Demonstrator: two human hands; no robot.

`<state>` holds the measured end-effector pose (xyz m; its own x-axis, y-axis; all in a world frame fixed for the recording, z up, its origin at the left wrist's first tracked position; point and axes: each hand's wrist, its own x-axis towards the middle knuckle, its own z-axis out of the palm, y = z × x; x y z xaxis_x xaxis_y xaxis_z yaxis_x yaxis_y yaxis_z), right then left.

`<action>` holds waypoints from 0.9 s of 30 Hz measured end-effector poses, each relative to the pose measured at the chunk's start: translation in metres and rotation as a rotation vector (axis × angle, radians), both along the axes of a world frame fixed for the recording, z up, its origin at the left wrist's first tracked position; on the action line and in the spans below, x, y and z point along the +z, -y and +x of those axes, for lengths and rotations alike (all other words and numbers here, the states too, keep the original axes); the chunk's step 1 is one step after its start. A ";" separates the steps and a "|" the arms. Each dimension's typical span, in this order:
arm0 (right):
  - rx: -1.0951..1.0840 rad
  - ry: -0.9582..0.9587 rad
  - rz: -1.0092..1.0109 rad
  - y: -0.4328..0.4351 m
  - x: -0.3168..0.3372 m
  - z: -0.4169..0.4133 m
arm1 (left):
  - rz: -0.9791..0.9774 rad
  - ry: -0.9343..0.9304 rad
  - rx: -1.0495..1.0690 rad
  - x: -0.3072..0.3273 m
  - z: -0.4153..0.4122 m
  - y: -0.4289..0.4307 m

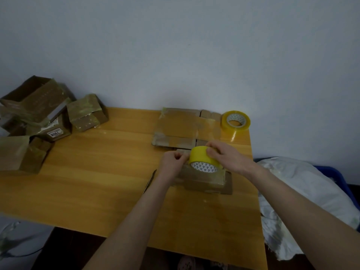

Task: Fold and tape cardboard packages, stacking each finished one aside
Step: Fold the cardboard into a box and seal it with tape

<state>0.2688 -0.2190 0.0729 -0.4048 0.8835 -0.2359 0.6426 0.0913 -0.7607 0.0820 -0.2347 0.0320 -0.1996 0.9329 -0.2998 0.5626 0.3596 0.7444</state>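
Observation:
A folded cardboard package (206, 180) lies on the wooden table (97, 182) in front of me, partly covered with clear tape. On top of it stands a yellow tape roll (200, 158). My right hand (224, 154) grips the roll from the right and above. My left hand (172, 162) is at the roll's left edge with thumb and fingers pinched together, apparently on the tape's loose end, though the tape itself is too faint to see.
Flattened cardboard (185, 127) lies behind the package. A second tape roll (235, 120) sits at the table's far right corner. Several taped boxes (44, 117) are piled at the left. A white sack (303, 201) over a blue bin lies right of the table.

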 end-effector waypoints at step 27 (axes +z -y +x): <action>-0.037 0.460 0.199 0.008 0.020 -0.014 | -0.021 -0.112 0.310 -0.030 -0.047 0.002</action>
<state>0.2551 -0.2267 0.0929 -0.2663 0.9411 -0.2083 0.9130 0.1770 -0.3675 0.0352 -0.2368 0.0021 -0.5063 0.8163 -0.2780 0.5020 0.5411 0.6747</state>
